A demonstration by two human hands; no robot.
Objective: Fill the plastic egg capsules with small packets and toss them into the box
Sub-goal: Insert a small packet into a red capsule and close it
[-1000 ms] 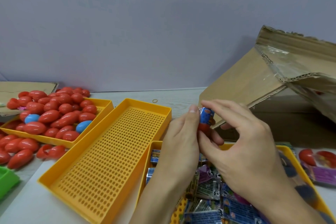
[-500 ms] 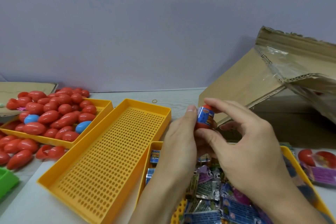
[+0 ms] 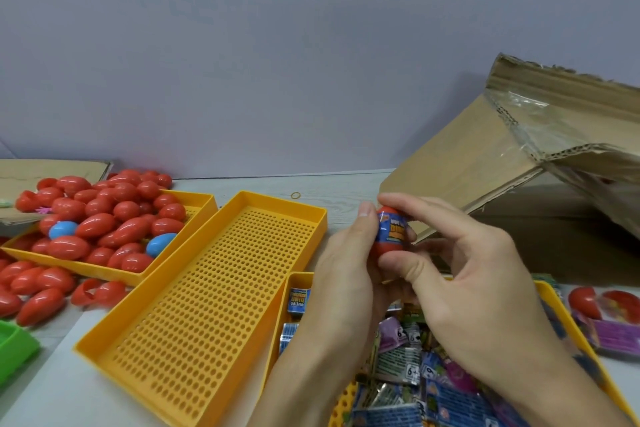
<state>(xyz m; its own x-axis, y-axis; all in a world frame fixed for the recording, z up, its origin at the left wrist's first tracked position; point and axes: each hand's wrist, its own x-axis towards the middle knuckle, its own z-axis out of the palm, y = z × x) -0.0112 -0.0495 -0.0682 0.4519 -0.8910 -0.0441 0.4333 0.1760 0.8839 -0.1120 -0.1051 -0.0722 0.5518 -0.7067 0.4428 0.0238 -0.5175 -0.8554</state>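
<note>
At the centre of the frame both hands hold one red egg capsule point(image 3: 390, 236) with a blue label around its middle. The left hand point(image 3: 349, 274) grips it from the left, thumb tip against the label; the right hand point(image 3: 460, 284) pinches it top and bottom between forefinger and thumb. Small packets point(image 3: 398, 362) fill the yellow tray point(image 3: 568, 319) below the hands. The cardboard box point(image 3: 491, 163) lies tipped at the right. More red capsules point(image 3: 104, 218) heap at the left beside an empty perforated tray point(image 3: 207, 302)

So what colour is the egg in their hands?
Red egg, wrapped in a blue packet; head view.
</note>
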